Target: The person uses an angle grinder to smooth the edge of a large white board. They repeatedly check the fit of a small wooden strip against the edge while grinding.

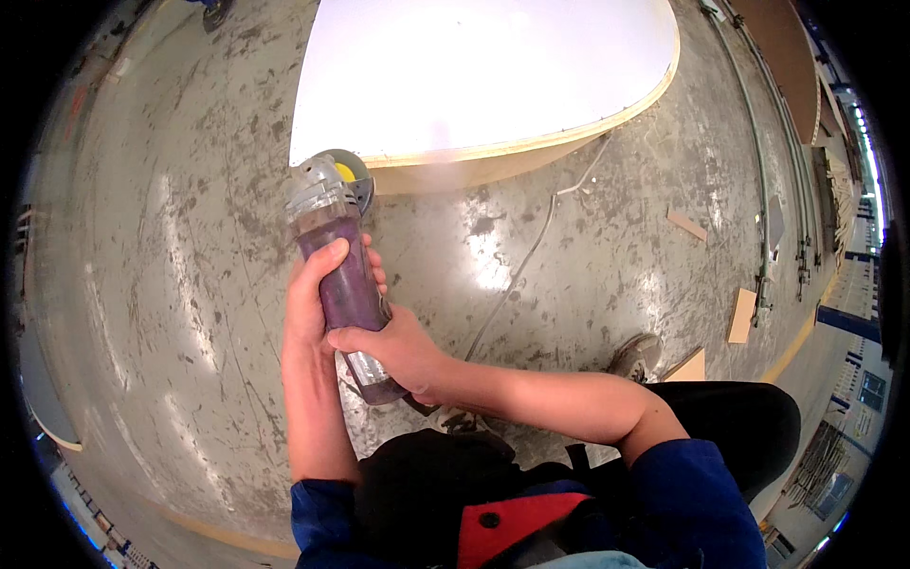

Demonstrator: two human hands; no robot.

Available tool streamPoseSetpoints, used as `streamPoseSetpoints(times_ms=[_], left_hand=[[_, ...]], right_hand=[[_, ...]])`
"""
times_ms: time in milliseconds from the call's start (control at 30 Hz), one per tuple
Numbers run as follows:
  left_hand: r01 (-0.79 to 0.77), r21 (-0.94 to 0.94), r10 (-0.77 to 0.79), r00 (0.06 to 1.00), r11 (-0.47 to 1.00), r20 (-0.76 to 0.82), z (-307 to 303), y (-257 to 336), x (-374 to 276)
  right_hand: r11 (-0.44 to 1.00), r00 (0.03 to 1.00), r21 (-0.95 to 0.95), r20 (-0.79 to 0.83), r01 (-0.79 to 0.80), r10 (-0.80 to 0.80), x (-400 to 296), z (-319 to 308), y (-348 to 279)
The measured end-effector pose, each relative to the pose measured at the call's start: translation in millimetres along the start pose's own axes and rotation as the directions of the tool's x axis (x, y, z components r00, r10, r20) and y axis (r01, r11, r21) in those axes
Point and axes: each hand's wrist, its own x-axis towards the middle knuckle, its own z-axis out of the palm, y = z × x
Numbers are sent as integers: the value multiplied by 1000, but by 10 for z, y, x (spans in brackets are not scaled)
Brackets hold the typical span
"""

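An angle grinder with a purple body and a metal gear head is held in both hands. My left hand wraps its body near the head, thumb on top. Behind it, my right hand grips the rear part, thumb across the body. The grinder's disc, with a yellow centre, is at the near left corner of a large white-topped panel with a pale, layered wooden edge. Whether the disc touches that edge, or spins, I cannot tell.
A grey cable runs over the concrete floor from under the panel towards me. Wood offcuts lie at the right, near my shoe. Long metal bar clamps lie farther right. Part of another person's foot shows at the top left.
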Motion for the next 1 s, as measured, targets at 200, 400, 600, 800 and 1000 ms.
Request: streamPoseSetpoints(times_ms=[200,400,600,800,1000], left_hand=[[-35,-69,33,999,997,-31,-86,4,-6],[-23,-87,21,1000,996,-17,-123,0,-8],[-7,-11,7,1000,1000,-22,-18,-7,-6],[-34,-71,33,999,997,-14,-68,-23,-18],[-27,-73,27,1000,997,-2,-69,-39,-7]], right_hand=[[997,1000,-73,3,0,0,43,51,-44],[994,999,-106,-39,-9,4,27,103,-33],[995,999,-92,-13,-30,29,10,37,-53],[992,1000,-128,3,-8,9,35,15,-22],[995,1000,-93,2,-24,24,-8,-9,-33]])
